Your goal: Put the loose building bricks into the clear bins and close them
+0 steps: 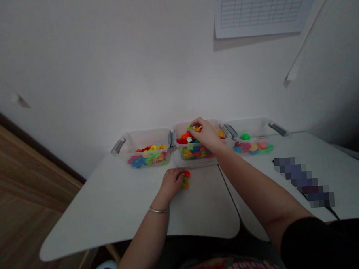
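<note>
My left hand (171,181) rests low over the white table, its fingers closed on a small cluster of plastic toy pieces (186,179) in red, green and orange. My right hand (206,133) reaches over the middle clear bin (179,127). Its thumb and fingers pinch a small green plastic piece (190,127) above the heap. Loose pieces (184,140) in red, orange, white, blue and yellow fill that bin. My right hand and forearm hide part of the heap.
A left clear bin (146,137) holds more coloured pieces, and a right clear bin (253,126) holds rounded coloured ones. All stand by the wall on the table (110,203). A blurred-out object (304,181) with a cable lies right. A gridded sheet (259,8) hangs above.
</note>
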Available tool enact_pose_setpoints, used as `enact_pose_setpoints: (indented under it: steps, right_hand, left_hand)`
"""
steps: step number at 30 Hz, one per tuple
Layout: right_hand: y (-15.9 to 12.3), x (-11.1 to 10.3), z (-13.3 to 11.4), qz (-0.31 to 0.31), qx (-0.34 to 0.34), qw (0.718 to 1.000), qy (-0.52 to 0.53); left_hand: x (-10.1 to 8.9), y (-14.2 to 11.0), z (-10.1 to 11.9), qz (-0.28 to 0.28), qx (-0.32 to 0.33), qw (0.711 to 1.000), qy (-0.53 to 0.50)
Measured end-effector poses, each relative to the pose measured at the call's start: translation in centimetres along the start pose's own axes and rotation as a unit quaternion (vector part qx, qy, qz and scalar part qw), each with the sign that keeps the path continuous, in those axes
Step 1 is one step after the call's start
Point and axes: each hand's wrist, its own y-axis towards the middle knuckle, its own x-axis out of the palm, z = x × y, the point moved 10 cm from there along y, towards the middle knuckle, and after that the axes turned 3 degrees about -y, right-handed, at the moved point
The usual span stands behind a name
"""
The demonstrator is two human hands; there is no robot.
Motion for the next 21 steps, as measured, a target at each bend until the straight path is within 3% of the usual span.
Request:
enact_pose_setpoints:
  steps: [5, 9, 12, 16, 19, 21]
  right_hand:
    - [-0.4, 3.2, -0.7, -0.082, -0.019, 0.992, -0.09]
    - [-1.1, 3.4, -1.5, -0.092, -0.043, 0.979, -0.175]
    - [-1.2, 3.6, -1.5, -0.091, -0.046, 0.981, -0.166]
    - [-0.9, 2.3, -1.1, -0.035, -0.044, 0.998, -0.042]
    - [-1.5, -0.3, -0.8, 0.058, -0.049, 0.995, 0.059]
    - [-2.8, -1.7, -1.0, 0.102, -0.055, 0.991, 0.065]
  left_hand:
    - [-0.2, 0.0, 0.3, 0.006, 0.006, 1.0, 0.001]
    - [0.0, 0.0, 0.3, -0.001, 0.006, 1.0, 0.005]
    - [0.0, -0.1, 0.1, 0.004, 0.008, 1.0, 0.002]
    - [0.0, -0.1, 0.0, 0.013, 0.008, 1.0, 0.0]
    - [0.0, 0.0, 0.1, 0.008, 0.007, 1.0, 0.003]
    - [0.0, 0.0, 0.1, 0.005, 0.006, 1.0, 0.003]
